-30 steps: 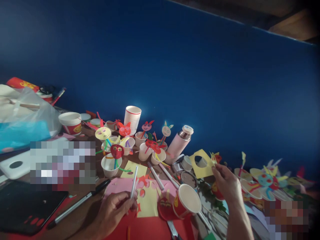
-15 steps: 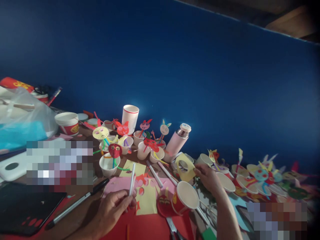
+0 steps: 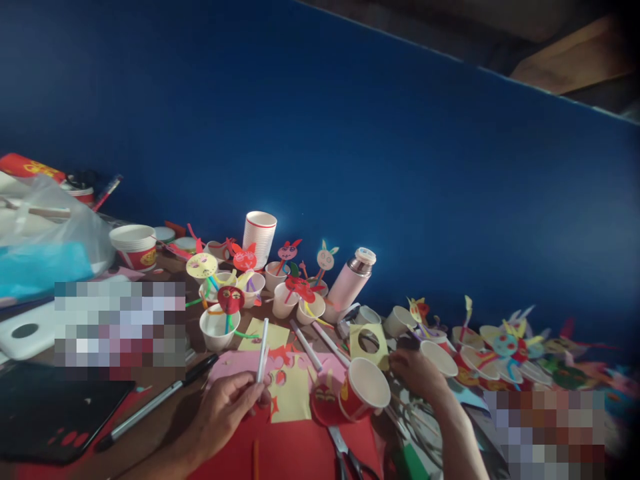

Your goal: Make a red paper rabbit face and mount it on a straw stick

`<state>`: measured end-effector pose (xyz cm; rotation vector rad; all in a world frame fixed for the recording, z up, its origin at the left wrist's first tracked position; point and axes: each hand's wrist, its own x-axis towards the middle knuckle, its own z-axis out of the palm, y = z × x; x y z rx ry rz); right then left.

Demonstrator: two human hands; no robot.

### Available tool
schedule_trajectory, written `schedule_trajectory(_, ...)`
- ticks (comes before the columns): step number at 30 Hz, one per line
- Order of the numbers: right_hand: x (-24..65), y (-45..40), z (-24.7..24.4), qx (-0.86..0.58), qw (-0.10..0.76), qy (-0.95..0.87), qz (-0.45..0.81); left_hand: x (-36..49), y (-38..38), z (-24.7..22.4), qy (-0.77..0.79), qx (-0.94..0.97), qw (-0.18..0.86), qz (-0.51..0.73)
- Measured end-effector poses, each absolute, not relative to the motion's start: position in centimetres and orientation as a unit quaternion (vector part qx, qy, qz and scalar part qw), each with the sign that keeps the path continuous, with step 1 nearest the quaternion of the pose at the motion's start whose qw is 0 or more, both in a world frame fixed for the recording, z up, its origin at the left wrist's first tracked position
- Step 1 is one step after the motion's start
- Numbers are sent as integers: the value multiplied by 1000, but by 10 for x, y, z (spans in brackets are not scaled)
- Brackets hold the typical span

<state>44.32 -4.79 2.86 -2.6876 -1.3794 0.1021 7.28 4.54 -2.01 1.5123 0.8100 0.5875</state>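
Note:
My left hand [image 3: 233, 400] is closed on a slim white stick [image 3: 263, 350], which points upward between thumb and fingers. Below it lie a pink sheet [image 3: 225, 367], a pale yellow sheet [image 3: 293, 393] with cut-outs and a red sheet [image 3: 295, 453]. My right hand [image 3: 420, 373] is curled beside the yellow paper square with a round hole [image 3: 356, 347]; its fingertips are dark and partly hidden, so I cannot tell whether they grip anything. Between the hands, a red paper cup [image 3: 367, 390] leans over, near a red paper face [image 3: 325, 403] and scissors [image 3: 343, 447].
Paper cups holding paper-face figures [image 3: 230, 301] stand behind the sheets, and more are at right. A pink thermos [image 3: 349, 287] and stacked cups [image 3: 260, 237] rise by the blue wall [image 3: 320, 133]. At left are a black marker [image 3: 155, 403] and a dark tablet-like slab [image 3: 55, 413].
My right hand has lowered the yellow holed paper and come off its upper edge to its lower right side. My left hand keeps the white stick nearly still. The view has shifted slightly.

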Motion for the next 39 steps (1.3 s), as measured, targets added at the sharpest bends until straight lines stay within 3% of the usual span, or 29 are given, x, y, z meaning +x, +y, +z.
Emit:
schedule_trajectory(5,434,-56,27,-877,98,-469,32,71,43,-14,340,661,616,260)
schedule_trajectory(16,414,-72,17,-896,1,-441,51,72,42,-2,345,665,603,274)
schedule_trajectory(39,396,-52,12,-901,-7,-434,4,70,45,-12,330,679,592,284)
